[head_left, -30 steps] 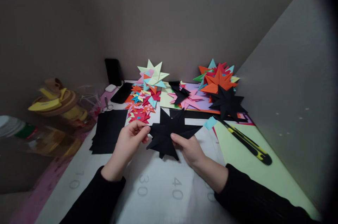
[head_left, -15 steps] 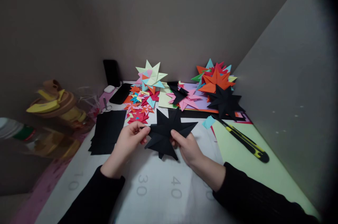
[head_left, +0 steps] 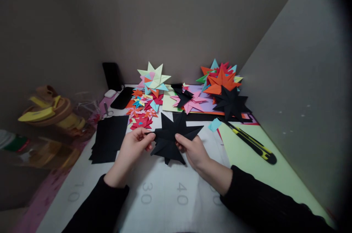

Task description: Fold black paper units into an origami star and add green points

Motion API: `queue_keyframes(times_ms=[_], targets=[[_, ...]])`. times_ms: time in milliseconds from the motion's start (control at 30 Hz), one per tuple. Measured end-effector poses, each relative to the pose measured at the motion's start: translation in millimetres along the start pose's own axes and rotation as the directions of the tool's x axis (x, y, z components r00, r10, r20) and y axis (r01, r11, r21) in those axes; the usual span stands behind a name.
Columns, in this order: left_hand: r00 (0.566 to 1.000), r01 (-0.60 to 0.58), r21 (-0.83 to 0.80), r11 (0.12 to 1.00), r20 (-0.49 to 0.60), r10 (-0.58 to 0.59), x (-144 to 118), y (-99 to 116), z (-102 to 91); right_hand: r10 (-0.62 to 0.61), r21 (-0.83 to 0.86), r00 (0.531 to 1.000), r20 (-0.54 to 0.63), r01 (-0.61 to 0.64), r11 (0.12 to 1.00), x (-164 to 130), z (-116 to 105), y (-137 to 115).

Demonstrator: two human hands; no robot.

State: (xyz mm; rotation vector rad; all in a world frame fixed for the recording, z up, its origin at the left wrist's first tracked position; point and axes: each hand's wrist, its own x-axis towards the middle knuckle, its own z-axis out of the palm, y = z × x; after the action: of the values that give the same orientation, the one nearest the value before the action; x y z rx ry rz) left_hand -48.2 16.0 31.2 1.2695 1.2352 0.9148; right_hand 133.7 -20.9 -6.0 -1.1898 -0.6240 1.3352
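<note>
A folded black paper star (head_left: 168,138) with several points is held up over the white numbered mat (head_left: 162,203). My left hand (head_left: 137,143) pinches the tip of its left point between thumb and fingers. My right hand (head_left: 192,148) grips it from the right, thumb pressed on the front near the centre and the fingers mostly hidden behind. To the left of my left hand lies a stack of black paper sheets (head_left: 108,137). Behind the held star sit a pink paper star (head_left: 194,102) and small colourful paper stars (head_left: 141,121).
A yellow and black utility knife (head_left: 251,143) lies on pale green paper (head_left: 242,163) at the right. Behind it are another black star (head_left: 231,103) and an orange star (head_left: 222,82). Phones (head_left: 122,98), a tumbler (head_left: 60,112) and a bottle (head_left: 16,143) stand or lie left.
The view has shifted slightly, so the things on the table sit a little further left. Both hands keep the same hold on the black paper star.
</note>
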Motion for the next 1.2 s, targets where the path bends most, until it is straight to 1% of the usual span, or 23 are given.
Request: queue_keyframes(times_ms=[133,233,367,467,567,667,700,767,867,900,967,1000,1067,1167,1200], targets=[[1.000,-0.008,0.013,1.000,0.016,0.007,-1,1,-1.3,-0.018,0.012,1.000,-0.022,0.018,1.000,-1,2,-1],[0.999,-0.021,0.022,1.000,0.034,0.021,-2,1,-3.9,-0.058,0.008,0.998,-0.032,0.058,0.998,-2,2,0],[0.999,-0.012,0.014,1.000,0.032,0.011,-1,0,-6.5,-0.115,-0.057,0.993,-0.008,0.114,0.992,-1,-1,4],[1.000,0.007,-0.007,1.000,0.020,-0.007,0,-1,-4.7,-0.137,-0.105,0.991,0.001,0.136,0.985,0,-4,6],[1.000,0.020,0.009,1.000,0.018,-0.021,-1,-1,-0.2,-0.125,-0.110,0.992,0.001,0.124,0.986,0,-4,6],[1.000,0.013,0.069,0.998,0.012,-0.014,-2,-1,2.5,-0.094,-0.100,0.996,-0.007,0.093,0.991,-2,-1,4],[1.000,-0.005,0.099,0.995,-0.002,0.006,-2,-1,2.4,-0.089,-0.099,0.996,-0.011,0.088,0.991,-2,0,4],[0.996,-0.078,0.164,0.983,-0.037,0.085,-3,-1,0.4,-0.095,-0.098,0.995,-0.014,0.093,0.991,-2,1,2],[0.968,-0.217,0.208,0.954,-0.084,0.238,-4,-2,-5.6,-0.115,-0.097,0.992,-0.045,0.110,0.989,0,0,2],[0.957,-0.251,0.215,0.944,-0.094,0.276,-4,-2,-7.7,-0.119,-0.097,0.991,-0.058,0.113,0.989,1,0,2],[0.945,-0.285,0.225,0.932,-0.098,0.313,-4,-3,-10.5,-0.119,-0.090,0.990,-0.077,0.112,0.990,1,-1,2],[0.945,-0.287,0.217,0.933,-0.093,0.312,-4,-3,-10.8,-0.118,-0.092,0.990,-0.075,0.111,0.989,1,-1,2],[0.963,-0.248,0.144,0.958,-0.073,0.260,-4,-3,-9.1,-0.128,-0.119,0.989,-0.069,0.119,0.986,0,-2,1],[0.992,-0.111,-0.037,0.993,-0.066,0.108,-4,-1,-3.4,-0.195,-0.232,0.979,-0.061,0.176,0.957,-2,-4,-1],[0.995,-0.073,-0.065,0.995,-0.075,0.068,-4,0,-1.6,-0.220,-0.265,0.973,-0.065,0.196,0.944,-3,-5,-1]])
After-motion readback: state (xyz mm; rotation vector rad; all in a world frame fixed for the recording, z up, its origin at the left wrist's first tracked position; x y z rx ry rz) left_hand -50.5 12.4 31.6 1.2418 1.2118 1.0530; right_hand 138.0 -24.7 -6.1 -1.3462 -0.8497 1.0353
